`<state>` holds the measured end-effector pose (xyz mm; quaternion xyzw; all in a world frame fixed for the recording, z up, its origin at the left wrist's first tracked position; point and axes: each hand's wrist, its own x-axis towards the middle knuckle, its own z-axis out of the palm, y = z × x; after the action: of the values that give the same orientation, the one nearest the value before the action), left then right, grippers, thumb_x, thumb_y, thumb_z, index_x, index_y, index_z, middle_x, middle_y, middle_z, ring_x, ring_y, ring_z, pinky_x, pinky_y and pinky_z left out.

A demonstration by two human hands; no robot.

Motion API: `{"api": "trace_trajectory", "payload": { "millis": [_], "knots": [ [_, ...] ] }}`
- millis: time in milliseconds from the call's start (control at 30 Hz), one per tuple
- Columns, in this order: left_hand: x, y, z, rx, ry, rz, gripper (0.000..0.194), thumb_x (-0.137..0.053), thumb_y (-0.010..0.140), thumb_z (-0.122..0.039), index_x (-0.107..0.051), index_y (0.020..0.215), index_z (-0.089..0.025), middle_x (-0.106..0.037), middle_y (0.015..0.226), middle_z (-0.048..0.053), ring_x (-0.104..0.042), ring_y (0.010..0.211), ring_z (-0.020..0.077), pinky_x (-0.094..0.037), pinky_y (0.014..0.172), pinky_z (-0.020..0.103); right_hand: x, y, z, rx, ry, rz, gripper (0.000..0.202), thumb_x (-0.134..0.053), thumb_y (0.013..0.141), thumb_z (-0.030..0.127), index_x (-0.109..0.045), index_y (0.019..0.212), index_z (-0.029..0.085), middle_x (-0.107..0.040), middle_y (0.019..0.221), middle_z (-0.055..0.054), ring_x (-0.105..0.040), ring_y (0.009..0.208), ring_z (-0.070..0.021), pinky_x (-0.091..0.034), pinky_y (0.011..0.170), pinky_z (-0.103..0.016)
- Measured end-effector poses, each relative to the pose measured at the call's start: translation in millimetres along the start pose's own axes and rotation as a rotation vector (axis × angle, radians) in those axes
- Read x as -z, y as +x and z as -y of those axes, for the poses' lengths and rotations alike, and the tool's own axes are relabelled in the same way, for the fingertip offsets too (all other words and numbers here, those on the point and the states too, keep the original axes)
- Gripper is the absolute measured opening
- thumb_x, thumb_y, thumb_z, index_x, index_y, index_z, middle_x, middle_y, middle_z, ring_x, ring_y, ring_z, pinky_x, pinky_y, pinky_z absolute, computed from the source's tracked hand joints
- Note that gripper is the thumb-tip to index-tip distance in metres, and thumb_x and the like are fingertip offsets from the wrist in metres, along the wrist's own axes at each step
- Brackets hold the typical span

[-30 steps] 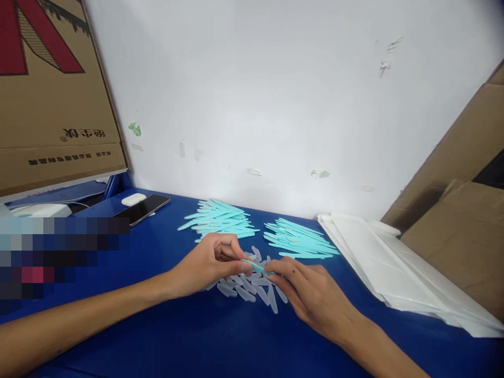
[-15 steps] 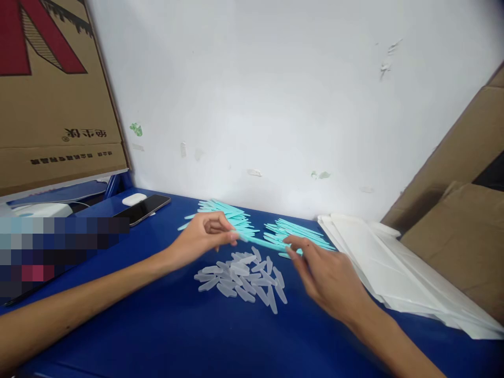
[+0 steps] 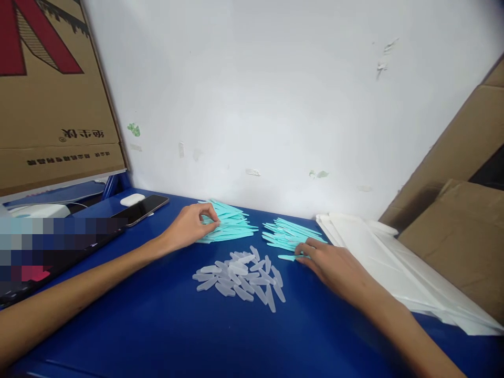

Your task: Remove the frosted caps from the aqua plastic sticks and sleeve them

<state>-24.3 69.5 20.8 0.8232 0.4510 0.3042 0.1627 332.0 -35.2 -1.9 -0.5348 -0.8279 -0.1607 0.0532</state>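
Observation:
My left hand [image 3: 192, 223] is at the left pile of slim turquoise sticks [image 3: 232, 212], thumb and forefinger pinched on one stick at the pile's near side. Its other fingers are curled in. My right hand [image 3: 328, 262] is low at the front of the right pile of turquoise sticks [image 3: 289, 231]. Its fingertips close on a single turquoise stick [image 3: 286, 258] lying apart from that pile; the far end is hidden under the hand. Between the hands and nearer to me lies a loose heap of small translucent white sheaths [image 3: 240, 275].
The blue table [image 3: 189, 341] meets a white wall. White sheets or bags [image 3: 362, 257] are stacked at the right beside cardboard [image 3: 457, 236]. A phone [image 3: 145, 207], a white case [image 3: 133, 199] and a large carton [image 3: 59, 105] stand at the left.
The turquoise stick held between both hands is no longer there. My left hand has moved left to the left pile, and my right hand has moved slightly right and down onto the single stick.

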Motion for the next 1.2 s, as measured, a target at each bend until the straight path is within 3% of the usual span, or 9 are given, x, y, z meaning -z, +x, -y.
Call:
{"api": "trace_trajectory", "payload": {
  "millis": [233, 400, 533, 733, 833, 933, 1067, 1200],
  "knots": [
    [-3.3, -4.5, 1.9, -0.155, 0.112, 0.071, 0.026, -0.059, 0.092, -0.043, -0.072, 0.100, -0.022, -0.071, 0.108, 0.010, -0.058, 0.113, 0.0325, -0.046, 0.093, 0.046, 4.5, 5.0, 12.8, -0.004, -0.025, 0.036, 0.009, -0.053, 0.103, 0.024, -0.061, 0.100, 0.021, -0.067, 0.095, -0.003, -0.067, 0.065, -0.0178, -0.038, 0.051, -0.029],
    [4.2, -14.7, -20.1, -0.311, 0.083, 0.326, 0.028, -0.056, 0.097, -0.044, -0.075, 0.105, -0.025, -0.072, 0.102, 0.008, -0.057, 0.104, 0.0280, -0.046, 0.084, 0.037, 5.5, 4.0, 15.0, -0.002, -0.021, 0.037, 0.013, -0.049, 0.105, 0.023, -0.056, 0.094, 0.021, -0.065, 0.088, -0.001, -0.065, 0.062, -0.0156, -0.037, 0.051, -0.027],
    [20.2, -18.2, -33.8, -0.236, 0.063, 0.503, 0.024, -0.068, 0.089, -0.049, -0.077, 0.093, -0.027, -0.071, 0.090, 0.006, -0.061, 0.089, 0.0248, -0.044, 0.074, 0.033, 6.5, 3.6, 16.9, 0.012, -0.043, 0.003, 0.011, -0.046, 0.105, 0.022, -0.053, 0.095, 0.022, -0.066, 0.085, -0.002, -0.064, 0.066, -0.0175, -0.034, 0.051, -0.028],
    [26.3, -19.2, -33.2, -0.167, 0.022, 0.606, 0.020, -0.075, 0.083, -0.046, -0.079, 0.084, -0.027, -0.072, 0.090, 0.006, -0.061, 0.082, 0.0230, -0.042, 0.065, 0.031, 8.7, 2.9, 17.7, -0.008, -0.090, -0.073, 0.013, -0.044, 0.105, 0.023, -0.055, 0.110, 0.020, -0.065, 0.074, -0.003, -0.060, 0.060, -0.0206, -0.027, 0.048, -0.029],
    [24.5, -19.9, -34.1, -0.155, 0.013, 0.613, 0.019, -0.074, 0.084, -0.044, -0.078, 0.082, -0.026, -0.072, 0.092, 0.006, -0.061, 0.084, 0.0230, -0.042, 0.064, 0.030, 11.8, 2.9, 21.7, 0.012, -0.087, -0.115, 0.017, -0.042, 0.106, 0.025, -0.055, 0.116, 0.020, -0.068, 0.083, -0.005, -0.064, 0.073, -0.0230, -0.036, 0.052, -0.030],
    [23.6, -19.5, -37.1, -0.162, 0.014, 0.571, 0.022, -0.070, 0.087, -0.046, -0.076, 0.084, -0.025, -0.073, 0.090, 0.005, -0.061, 0.081, 0.0217, -0.042, 0.064, 0.030, 15.8, 4.1, 28.4, 0.087, -0.010, -0.193, 0.020, -0.039, 0.108, 0.024, -0.055, 0.119, 0.021, -0.071, 0.097, -0.007, -0.065, 0.089, -0.0231, -0.047, 0.068, -0.033],
    [18.1, -19.0, -41.1, -0.165, -0.019, 0.471, 0.030, -0.058, 0.097, -0.050, -0.070, 0.096, -0.023, -0.073, 0.082, 0.003, -0.060, 0.068, 0.0177, -0.040, 0.059, 0.029, 19.1, 7.0, 38.5, 0.186, 0.114, -0.336, 0.020, -0.040, 0.109, 0.024, -0.056, 0.121, 0.021, -0.068, 0.089, -0.002, -0.063, 0.077, -0.0177, -0.045, 0.066, -0.030],
    [7.1, -23.2, -44.8, -0.251, -0.016, 0.363, 0.031, -0.054, 0.100, -0.049, -0.070, 0.105, -0.023, -0.073, 0.087, 0.003, -0.059, 0.067, 0.0157, -0.040, 0.058, 0.026, 18.9, 8.3, 46.7, 0.225, 0.143, -0.389, 0.019, -0.044, 0.107, 0.020, -0.057, 0.122, 0.021, -0.065, 0.084, 0.000, -0.060, 0.071, -0.0149, -0.040, 0.062, -0.028]
  ]
}}
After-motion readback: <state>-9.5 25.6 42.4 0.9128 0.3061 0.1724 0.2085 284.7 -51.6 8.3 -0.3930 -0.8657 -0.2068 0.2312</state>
